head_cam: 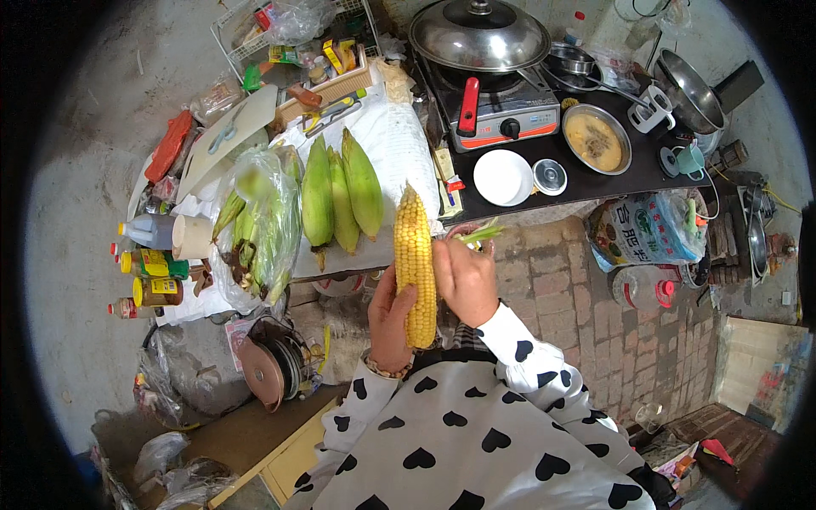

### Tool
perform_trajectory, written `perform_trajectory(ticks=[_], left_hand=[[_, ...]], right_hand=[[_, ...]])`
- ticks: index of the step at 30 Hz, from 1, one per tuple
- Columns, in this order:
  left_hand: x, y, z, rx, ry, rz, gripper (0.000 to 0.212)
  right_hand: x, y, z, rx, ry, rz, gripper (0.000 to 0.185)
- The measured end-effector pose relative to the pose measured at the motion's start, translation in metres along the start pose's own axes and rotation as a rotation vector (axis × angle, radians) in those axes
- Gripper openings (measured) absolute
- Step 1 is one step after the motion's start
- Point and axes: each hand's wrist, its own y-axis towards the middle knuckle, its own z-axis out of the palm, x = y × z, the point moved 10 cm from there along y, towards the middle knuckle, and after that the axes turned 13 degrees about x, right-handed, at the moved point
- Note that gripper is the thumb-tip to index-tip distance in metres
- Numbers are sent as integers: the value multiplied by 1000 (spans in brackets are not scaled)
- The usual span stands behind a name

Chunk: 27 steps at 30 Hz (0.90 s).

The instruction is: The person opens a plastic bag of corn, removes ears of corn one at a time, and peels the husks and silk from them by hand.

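Note:
A husked ear of yellow corn stands nearly upright in front of my body, tip away from me. My left hand grips its lower part from the left, thumb across the kernels. Close against the cob's right side is my right hand, its fingers curled; whether fine silk is pinched in them is hidden. Beyond, several ears in green husks lie on the white-covered table. Left of these, a clear plastic bag holds more husked greenery. Green husk leaves stick out of a reddish container below the table edge.
A gas stove carries a lidded wok. On the dark counter are a white bowl and a metal basin of yellowish liquid. Jars crowd the left edge, near a peeler. A cable reel sits below.

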Motion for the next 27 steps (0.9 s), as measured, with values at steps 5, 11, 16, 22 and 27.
perform_trajectory(ticks=[5, 11, 16, 22, 27], left_hand=[[-4, 1, 6, 74, -175, -72, 40], [-3, 2, 7, 93, -208, -49, 40], [-15, 4, 4, 52, 88, 27, 41], [-20, 4, 0, 24, 219, 74, 42], [-13, 6, 3, 59, 21, -15, 39]], right_hand=[[-52, -7, -1, 10, 422, 266, 28], [-28, 8, 11, 106, 381, 143, 28], [-11, 11, 11, 100, 107, 102, 25], [2, 8, 5, -13, 91, -3, 25], [-29, 5, -4, -52, 568, 244, 34]])
